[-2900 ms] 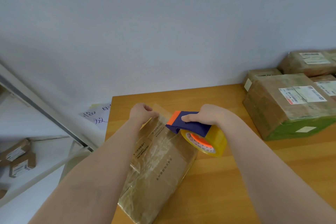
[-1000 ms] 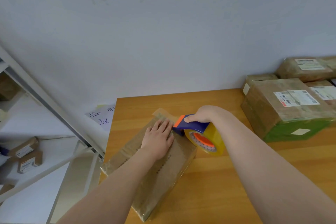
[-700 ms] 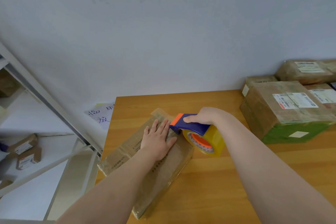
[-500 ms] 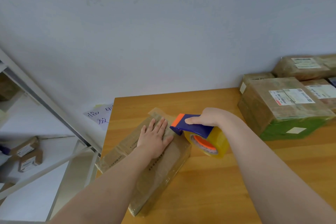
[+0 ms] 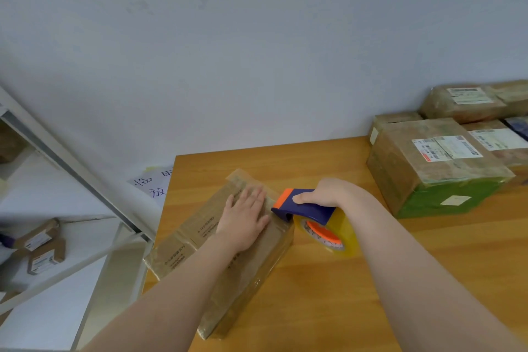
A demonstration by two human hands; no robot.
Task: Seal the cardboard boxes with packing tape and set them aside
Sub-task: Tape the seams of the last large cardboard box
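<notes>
A flat cardboard box (image 5: 200, 240) wrapped in clear tape lies diagonally on the wooden table (image 5: 328, 294), its near-left corner over the table's left edge. My left hand (image 5: 244, 221) presses flat on the box's top with straight fingers. My right hand (image 5: 328, 194) grips the blue and orange tape dispenser (image 5: 303, 207) at the box's far right edge. Its roll of clear yellowish tape (image 5: 328, 233) hangs beside the box, just above the table.
Several taped cardboard boxes with shipping labels (image 5: 434, 166) are stacked at the table's right back. A white metal rack (image 5: 71, 168) with small boxes (image 5: 43, 246) stands to the left. A handwritten paper (image 5: 154, 183) lies beside the table's back left corner.
My left hand went from pinching tape at the box's far end to lying flat on the box, then slid slightly. The box shifted left. The dispenser stayed near the far right edge.
</notes>
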